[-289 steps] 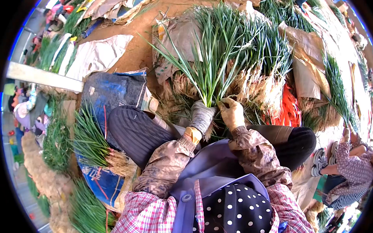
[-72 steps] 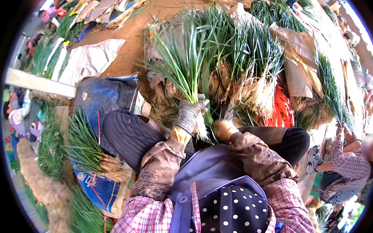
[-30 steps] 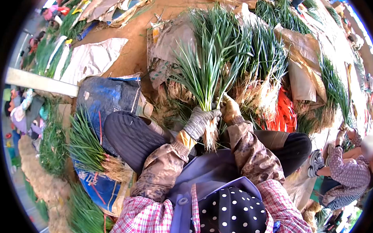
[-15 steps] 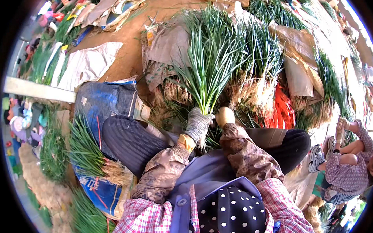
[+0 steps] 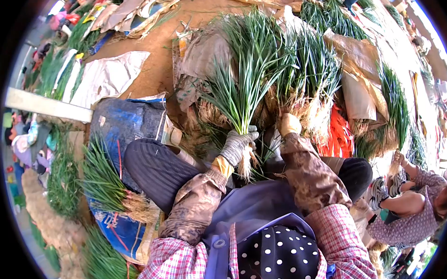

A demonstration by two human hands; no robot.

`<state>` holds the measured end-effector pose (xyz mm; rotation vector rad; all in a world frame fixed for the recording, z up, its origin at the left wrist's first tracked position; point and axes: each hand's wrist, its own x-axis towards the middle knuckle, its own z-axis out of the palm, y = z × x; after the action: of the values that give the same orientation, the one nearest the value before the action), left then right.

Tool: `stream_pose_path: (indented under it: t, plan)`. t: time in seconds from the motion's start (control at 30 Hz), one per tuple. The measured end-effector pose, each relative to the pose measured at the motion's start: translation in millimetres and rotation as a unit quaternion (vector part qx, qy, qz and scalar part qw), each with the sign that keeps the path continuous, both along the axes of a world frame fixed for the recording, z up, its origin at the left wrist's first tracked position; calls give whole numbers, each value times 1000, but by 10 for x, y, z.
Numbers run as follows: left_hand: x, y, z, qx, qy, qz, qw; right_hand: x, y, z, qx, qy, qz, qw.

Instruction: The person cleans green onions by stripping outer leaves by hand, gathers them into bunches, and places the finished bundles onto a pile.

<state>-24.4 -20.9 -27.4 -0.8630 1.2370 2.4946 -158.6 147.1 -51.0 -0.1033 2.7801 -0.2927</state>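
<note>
My left hand [image 5: 237, 145], in a grey-coated glove, is closed around a bunch of green onions [image 5: 241, 97]. Their long leaves fan upward, and pale roots hang below my fist. My right hand [image 5: 289, 124], in a pale yellow glove, is at the lower left edge of a heap of green onions [image 5: 307, 63], by their stringy tan roots. Its fingers are curled, and what they hold, if anything, is hidden.
Red plastic strips [image 5: 336, 133] lie right of my right hand. A tied bunch [image 5: 109, 180] rests on a blue sack [image 5: 129, 118] at my left. Brown paper sheets [image 5: 356, 58] partly cover other bunches. Another person [image 5: 408, 207] sits at the right.
My right hand has moved right and slightly up, away from the left hand to the heap's roots. The left hand still holds its bunch. The person at the right has shifted.
</note>
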Motion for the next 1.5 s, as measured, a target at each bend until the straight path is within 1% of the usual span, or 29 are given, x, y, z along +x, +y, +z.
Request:
stream_pose_path:
  t: [0.07, 0.13, 0.17, 0.2, 0.23, 0.27, 0.33, 0.4, 0.43, 0.53, 0.6, 0.67, 0.73, 0.77, 0.8, 0.83, 0.93, 0.97, 1.0, 1.07, 1.1, 1.13, 1.2, 1.23, 1.33, 1.37, 1.4, 1.43, 1.5]
  plan:
    - [-5, 56, 11, -7, -18, 29, 999, 288, -96, 331, -13, 18, 45, 999]
    - [-55, 95, -73, -66, -15, 42, 997, 628, -18, 313, -130, 86, 126, 980]
    - [-87, 136, -201, -71, 14, 54, 996, 797, -56, 427, -124, 80, 171, 974]
    - [-110, 155, -327, -76, 43, 66, 994, 938, -73, 569, -127, 13, 198, 972]
    - [-125, 123, -281, -79, 8, 31, 996, 1030, -29, 597, -223, -43, 222, 948]
    - [-85, 116, -111, -8, -9, 33, 999, 1085, 15, 605, -316, -97, 242, 912]
    - [-73, 106, -60, -10, -17, 38, 999, 919, 88, 556, -296, -207, 226, 905]
    - [-78, 136, -81, -41, -13, 40, 998, 756, -7, 548, -472, -348, -29, 809]
    - [-86, 152, -85, -57, -10, 39, 998, 689, -95, 722, -451, -321, -77, 829]
    - [-113, 144, -2, -145, -41, -41, 988, 506, -228, 213, -485, -258, -148, 823]
    - [-76, 105, -4, -212, -18, -53, 976, 518, -300, 80, -434, -164, -65, 883]
    - [-76, 110, -211, -171, -23, -11, 985, 657, -415, 279, -415, -122, -61, 899]
    - [-101, 103, -264, -108, -18, 20, 994, 659, -388, 172, -476, -162, -151, 851]
    - [-52, 94, -104, -75, 21, 37, 996, 669, -387, 230, -531, -206, -243, 785]
    - [-24, 38, 11, -57, 14, -28, 998, 678, -389, 290, -577, -246, -331, 705]
    - [-9, 69, 95, -10, 24, -7, 1000, 648, -385, 286, -607, -279, -356, 653]
    - [54, 78, 227, 81, 48, -15, 995, 641, -328, 389, -695, -359, -268, 562]
    - [79, 63, 216, 104, 45, -28, 993, 631, -336, 415, -660, -357, -261, 607]
    - [82, 43, 198, 126, 44, -42, 990, 608, -320, 368, -676, -354, -247, 597]
    - [83, -11, 17, 39, 36, -95, 994, 578, -370, 231, -670, -309, -288, 610]
    - [32, 17, -54, -61, 25, -108, 992, 578, -319, 237, -640, -278, -261, 667]
    - [-21, 61, -181, -161, 13, -119, 980, 616, -329, 345, -621, -261, -261, 691]
    - [-38, 109, -359, -159, 17, -95, 983, 660, -273, 140, -572, -195, -246, 758]
    - [-21, 106, -347, -140, 1, -90, 986, 705, -276, 180, -583, -197, -289, 733]
    - [-32, 116, -338, -121, -37, -78, 989, 786, -277, 193, -684, -240, -380, 574]
    - [-20, 128, -20, -141, -49, -82, 985, 793, -276, 142, -691, -265, -388, 549]
    - [-6, 155, 155, -161, -60, -87, 981, 816, -257, 95, -678, -270, -393, 559]
    - [-5, 238, 93, -132, 17, 4, 991, 817, -277, 71, -647, -270, -396, 592]
    - [60, 265, 4, -350, -24, -54, 935, 809, -328, 21, -590, -267, -386, 657]
